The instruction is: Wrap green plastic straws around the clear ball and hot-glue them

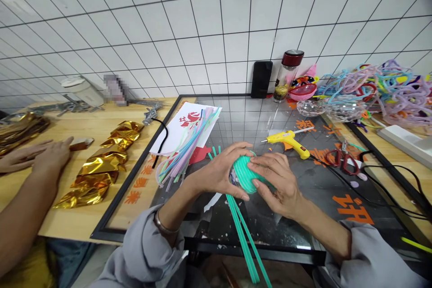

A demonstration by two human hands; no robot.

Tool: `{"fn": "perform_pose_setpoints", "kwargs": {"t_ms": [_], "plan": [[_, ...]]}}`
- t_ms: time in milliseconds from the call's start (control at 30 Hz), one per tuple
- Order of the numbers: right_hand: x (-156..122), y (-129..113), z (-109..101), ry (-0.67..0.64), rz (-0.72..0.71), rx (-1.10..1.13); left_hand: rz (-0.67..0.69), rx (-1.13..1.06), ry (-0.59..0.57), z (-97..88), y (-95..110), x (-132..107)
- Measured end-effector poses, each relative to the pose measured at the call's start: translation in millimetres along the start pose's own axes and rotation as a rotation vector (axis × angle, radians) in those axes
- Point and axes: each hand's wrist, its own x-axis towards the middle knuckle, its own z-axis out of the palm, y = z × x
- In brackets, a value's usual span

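Note:
Between my two hands is a roundish ball wrapped in rows of green craft strips [244, 173]; a small clear or greyish patch shows on its left side. My left hand [221, 172] curves round the ball from the left, thumb below and fingers above. From the right, my right hand [278, 180] presses its fingertips and thumb onto the green rows. Several loose green strips [243, 238] lie under the ball and stick out past the front edge of the glass-topped board [290, 229].
A yellow glue gun [288, 141] and red-handled scissors [343, 159] lie to the right, with black cables nearby. Pastel strips [185, 146] rest on white paper [170, 128]. A phone [261, 79] and a bottle [286, 76] stand behind. Another person's hands [50, 155] are near gold foil [104, 166].

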Motion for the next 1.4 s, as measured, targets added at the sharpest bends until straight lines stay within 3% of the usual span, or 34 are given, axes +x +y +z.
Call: {"fn": "perform_pose_setpoints", "kwargs": {"t_ms": [467,667,933,1167,1400], "plan": [[0,1,-1,-0.025,0.0,-0.012,0.075,0.16,0.07,3.0,6,-4],[-1,1,-1,-0.031,0.003,0.007,0.142,0.133,0.073,3.9,6,-3],[-1,1,0,-0.021,0.039,0.052,0.051,0.124,0.082,4.3,6,-6],[-1,2,-3,-0.016,0.221,0.2,-0.066,0.139,0.055,1.5,16,-7],[1,9,-10,0.01,0.464,0.519,-0.021,-0.013,0.011,-4.3,21,-2]]}}
